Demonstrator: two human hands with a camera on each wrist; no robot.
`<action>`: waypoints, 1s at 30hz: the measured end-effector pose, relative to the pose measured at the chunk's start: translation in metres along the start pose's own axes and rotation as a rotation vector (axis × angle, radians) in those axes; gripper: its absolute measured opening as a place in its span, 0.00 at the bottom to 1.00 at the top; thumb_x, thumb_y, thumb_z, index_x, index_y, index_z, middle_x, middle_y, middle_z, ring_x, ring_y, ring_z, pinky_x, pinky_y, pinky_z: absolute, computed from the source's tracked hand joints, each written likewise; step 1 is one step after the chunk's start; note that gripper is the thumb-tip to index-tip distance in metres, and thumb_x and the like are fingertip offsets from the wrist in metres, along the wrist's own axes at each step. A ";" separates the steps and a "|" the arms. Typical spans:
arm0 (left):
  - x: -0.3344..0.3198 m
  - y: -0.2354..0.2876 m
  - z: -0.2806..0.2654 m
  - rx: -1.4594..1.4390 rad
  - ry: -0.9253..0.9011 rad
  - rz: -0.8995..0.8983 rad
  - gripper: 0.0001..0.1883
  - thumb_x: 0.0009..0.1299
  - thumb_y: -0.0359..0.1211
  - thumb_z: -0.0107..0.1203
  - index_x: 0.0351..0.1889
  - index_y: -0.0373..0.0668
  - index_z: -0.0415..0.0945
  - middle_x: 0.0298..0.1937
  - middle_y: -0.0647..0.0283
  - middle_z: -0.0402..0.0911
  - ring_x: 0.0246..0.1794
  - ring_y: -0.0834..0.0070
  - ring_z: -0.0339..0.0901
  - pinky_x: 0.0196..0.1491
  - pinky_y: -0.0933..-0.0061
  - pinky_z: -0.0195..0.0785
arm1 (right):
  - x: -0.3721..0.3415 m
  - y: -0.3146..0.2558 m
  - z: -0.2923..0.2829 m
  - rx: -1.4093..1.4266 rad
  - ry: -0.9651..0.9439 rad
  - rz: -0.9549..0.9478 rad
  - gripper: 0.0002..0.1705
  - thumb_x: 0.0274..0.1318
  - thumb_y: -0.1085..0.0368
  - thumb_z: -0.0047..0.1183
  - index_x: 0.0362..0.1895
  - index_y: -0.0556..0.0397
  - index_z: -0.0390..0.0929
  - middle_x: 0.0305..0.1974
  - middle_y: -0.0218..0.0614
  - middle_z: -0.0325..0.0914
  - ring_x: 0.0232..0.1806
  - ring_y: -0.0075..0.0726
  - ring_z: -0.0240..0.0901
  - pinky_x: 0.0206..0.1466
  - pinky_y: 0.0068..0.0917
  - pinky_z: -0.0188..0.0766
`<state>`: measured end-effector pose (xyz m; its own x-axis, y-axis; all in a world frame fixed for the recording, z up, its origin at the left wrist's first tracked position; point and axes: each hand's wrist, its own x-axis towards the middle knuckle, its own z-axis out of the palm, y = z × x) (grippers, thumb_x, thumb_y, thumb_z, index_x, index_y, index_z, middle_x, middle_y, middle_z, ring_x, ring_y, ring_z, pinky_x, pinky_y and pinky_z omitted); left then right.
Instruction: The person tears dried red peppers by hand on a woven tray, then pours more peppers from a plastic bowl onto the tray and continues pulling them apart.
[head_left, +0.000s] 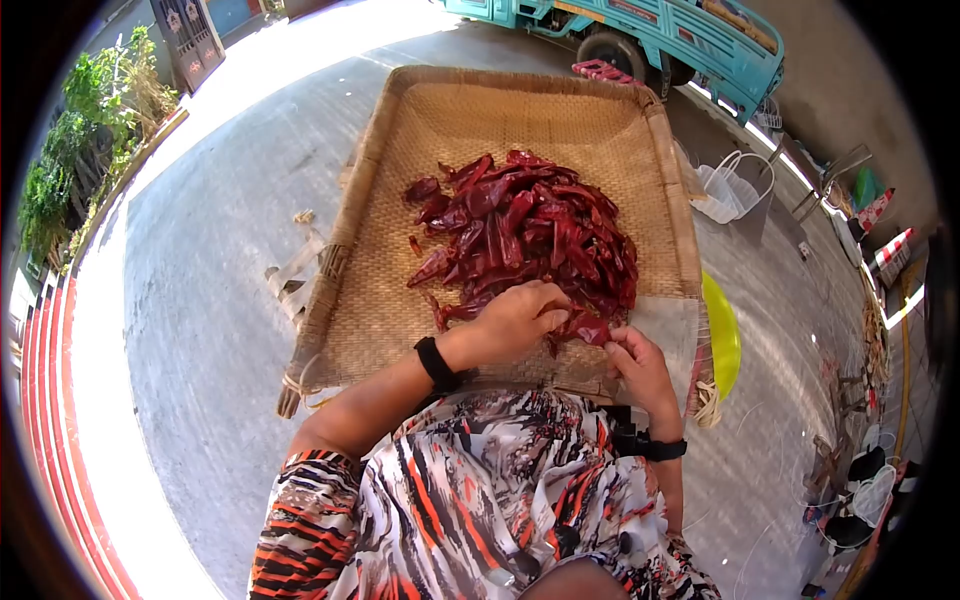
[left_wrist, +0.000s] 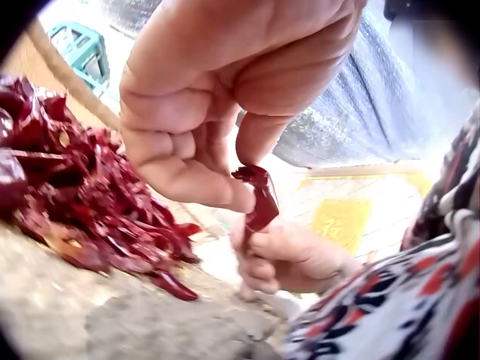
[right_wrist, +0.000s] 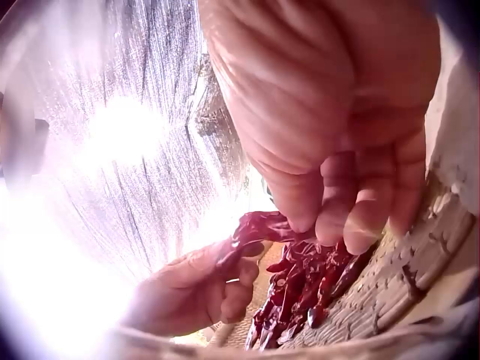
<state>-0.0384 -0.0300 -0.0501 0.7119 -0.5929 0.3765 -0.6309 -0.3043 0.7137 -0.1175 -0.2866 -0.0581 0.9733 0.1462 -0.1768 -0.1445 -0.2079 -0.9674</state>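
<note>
One dried red chili [head_left: 590, 330] is stretched between both hands, low on the chili pile [head_left: 530, 225]. My left hand [head_left: 510, 325] pinches one end; in the left wrist view, the left thumb and fingers [left_wrist: 202, 176] meet at the top of the chili [left_wrist: 262, 206]. My right hand [head_left: 645, 370] grips the other end, its fingers curled, as the left wrist view also shows [left_wrist: 300, 255]. In the right wrist view the right hand [right_wrist: 330, 112] hangs above the pile [right_wrist: 300, 289], with the left hand [right_wrist: 187, 292] beyond, holding the same chili [right_wrist: 259, 229].
The pile lies in a large woven tray [head_left: 395, 200] with a raised rim. A yellow-green round object [head_left: 722, 335] sits by its right edge, a white bag [head_left: 730, 190] farther up. A turquoise vehicle [head_left: 680, 45] stands beyond; plants [head_left: 100, 120] grow at the left.
</note>
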 end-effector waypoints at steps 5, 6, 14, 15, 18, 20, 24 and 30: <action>0.000 -0.016 -0.026 0.511 0.111 -0.213 0.26 0.65 0.26 0.57 0.62 0.46 0.69 0.48 0.47 0.72 0.42 0.45 0.78 0.42 0.51 0.74 | -0.002 0.011 -0.046 0.416 0.412 -0.108 0.11 0.69 0.60 0.53 0.50 0.52 0.75 0.32 0.26 0.75 0.30 0.20 0.70 0.39 0.22 0.73; 0.001 -0.022 -0.027 0.570 0.096 -0.237 0.26 0.64 0.26 0.58 0.62 0.46 0.69 0.47 0.46 0.72 0.42 0.45 0.78 0.42 0.51 0.74 | -0.003 0.013 -0.050 0.546 0.513 -0.126 0.11 0.69 0.60 0.53 0.50 0.51 0.75 0.33 0.26 0.76 0.30 0.21 0.71 0.39 0.23 0.74; 0.004 -0.030 -0.027 0.671 0.082 -0.269 0.11 0.67 0.26 0.51 0.47 0.46 0.69 0.42 0.49 0.74 0.38 0.49 0.79 0.35 0.52 0.73 | -0.004 0.017 -0.040 0.610 0.468 -0.057 0.15 0.70 0.60 0.52 0.56 0.52 0.74 0.39 0.29 0.78 0.34 0.22 0.74 0.41 0.24 0.75; 0.002 -0.034 -0.024 0.686 0.084 -0.279 0.11 0.67 0.26 0.51 0.46 0.46 0.69 0.41 0.49 0.74 0.37 0.49 0.79 0.34 0.52 0.73 | -0.002 0.014 -0.034 0.543 0.429 -0.055 0.15 0.70 0.61 0.51 0.56 0.52 0.74 0.39 0.29 0.78 0.34 0.22 0.74 0.41 0.23 0.75; 0.004 -0.040 -0.024 0.717 0.119 -0.262 0.11 0.66 0.26 0.51 0.45 0.46 0.69 0.39 0.50 0.75 0.34 0.49 0.80 0.32 0.53 0.73 | 0.004 0.009 -0.016 0.366 0.293 -0.079 0.14 0.71 0.62 0.50 0.55 0.53 0.74 0.39 0.29 0.78 0.34 0.20 0.74 0.42 0.21 0.74; 0.005 -0.024 -0.027 0.705 0.172 -0.213 0.11 0.66 0.26 0.50 0.46 0.46 0.69 0.38 0.50 0.75 0.33 0.49 0.80 0.31 0.52 0.74 | 0.004 0.006 -0.009 0.255 0.195 -0.057 0.13 0.71 0.64 0.49 0.55 0.54 0.74 0.39 0.30 0.79 0.35 0.19 0.74 0.43 0.20 0.74; 0.003 -0.017 -0.033 0.698 0.160 -0.226 0.11 0.66 0.27 0.52 0.46 0.46 0.70 0.39 0.50 0.75 0.33 0.50 0.80 0.32 0.52 0.74 | 0.005 0.005 0.003 0.083 0.056 -0.092 0.15 0.70 0.64 0.50 0.56 0.54 0.73 0.39 0.29 0.79 0.36 0.21 0.75 0.43 0.20 0.73; -0.003 0.035 -0.020 0.436 0.166 -0.007 0.12 0.66 0.32 0.57 0.47 0.46 0.70 0.40 0.51 0.74 0.31 0.49 0.78 0.31 0.53 0.74 | -0.003 -0.012 0.013 -0.031 0.054 -0.073 0.21 0.65 0.67 0.53 0.61 0.56 0.72 0.45 0.31 0.78 0.41 0.25 0.75 0.47 0.24 0.74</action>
<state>-0.0570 -0.0242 -0.0144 0.7337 -0.4737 0.4872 -0.6717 -0.6137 0.4148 -0.1206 -0.2716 -0.0482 0.9893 0.1099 -0.0956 -0.0685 -0.2284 -0.9712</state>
